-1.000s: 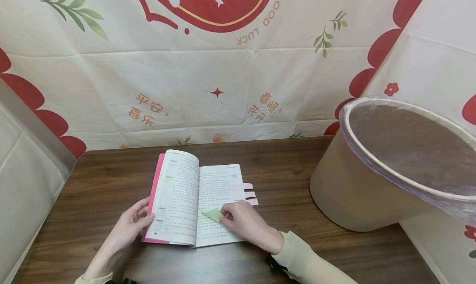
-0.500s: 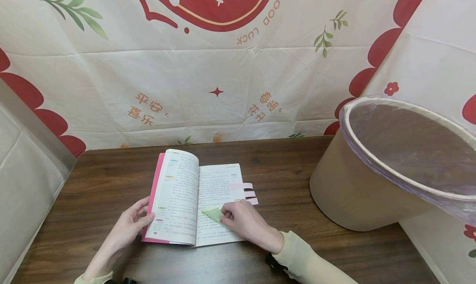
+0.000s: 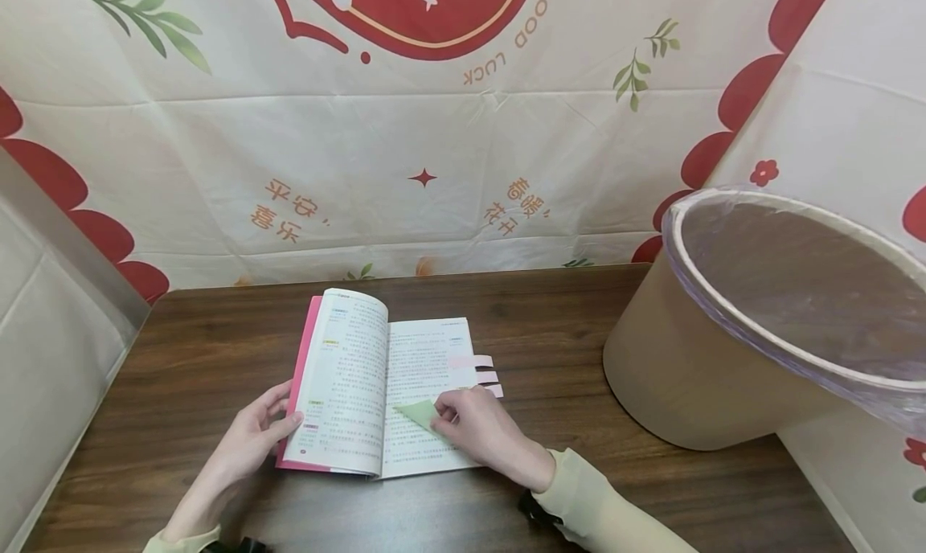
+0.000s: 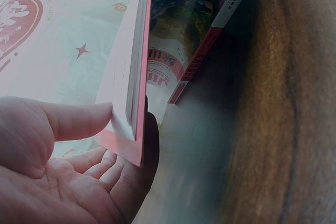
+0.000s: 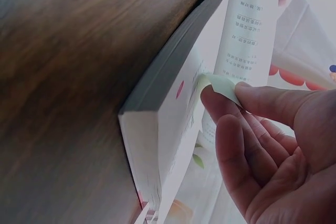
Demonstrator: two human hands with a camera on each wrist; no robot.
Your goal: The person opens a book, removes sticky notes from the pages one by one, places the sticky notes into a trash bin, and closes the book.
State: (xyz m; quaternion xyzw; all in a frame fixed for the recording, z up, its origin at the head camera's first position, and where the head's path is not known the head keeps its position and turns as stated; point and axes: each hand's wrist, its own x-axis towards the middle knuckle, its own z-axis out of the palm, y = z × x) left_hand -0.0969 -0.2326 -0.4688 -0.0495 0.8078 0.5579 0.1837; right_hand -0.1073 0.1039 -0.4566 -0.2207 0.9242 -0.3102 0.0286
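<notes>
An open book (image 3: 423,356) with a pink cover lies on the dark wooden table, its left pages curving upward. My left hand (image 3: 255,431) grips the book's left edge; in the left wrist view the thumb presses the page side and the fingers lie behind the cover (image 4: 137,95). Over the lower right page, my right hand (image 3: 486,426) pinches a pale green sticky note (image 3: 419,412) between thumb and index finger. The right wrist view shows that note (image 5: 223,86) bent at the fingertips, close over the page. Pink page tabs (image 3: 486,376) stick out from the book's right edge.
A large cardboard drum (image 3: 680,376) with plastic film around its rim stands on the right of the table (image 3: 210,352). A white printed cloth (image 3: 398,135) hangs behind the table, and another pale panel (image 3: 51,360) borders the left side.
My right hand has shifted slightly to the right with the green sticky note, whose held side looks more raised. The left hand and the book stay put.
</notes>
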